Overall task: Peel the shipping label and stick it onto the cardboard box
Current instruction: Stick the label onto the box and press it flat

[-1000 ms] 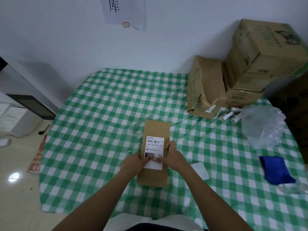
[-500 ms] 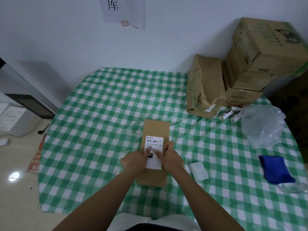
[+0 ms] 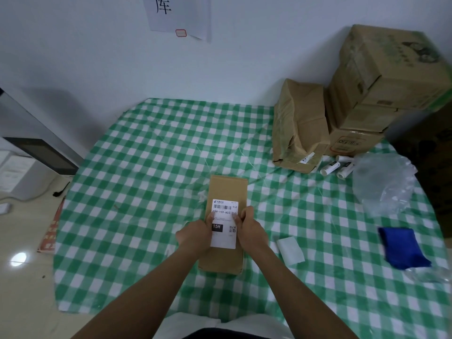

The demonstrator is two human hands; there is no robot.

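Observation:
A long flat cardboard box (image 3: 228, 189) lies lengthwise on the green checked tablecloth (image 3: 146, 182) in front of me. A white shipping label (image 3: 223, 238) with a barcode, a black "15H" block and a QR code lies flat on the box's top. My left hand (image 3: 195, 234) rests at the label's left edge with the thumb pressed on it. My right hand (image 3: 252, 228) is at the right edge, thumb on the label too. Both hands press down; neither holds anything.
A white backing sheet (image 3: 291, 249) lies right of the box. A blue cloth (image 3: 401, 247) and a clear plastic bag (image 3: 384, 182) lie further right. Stacked cardboard boxes (image 3: 381, 86), a crumpled brown parcel (image 3: 299, 126) and small white rolls (image 3: 336, 166) fill the far right corner. The table's left edge drops to the floor.
Both thumbs have slid up the label from its lower part to its middle, uncovering the "15H" block and the QR code. The box has not moved.

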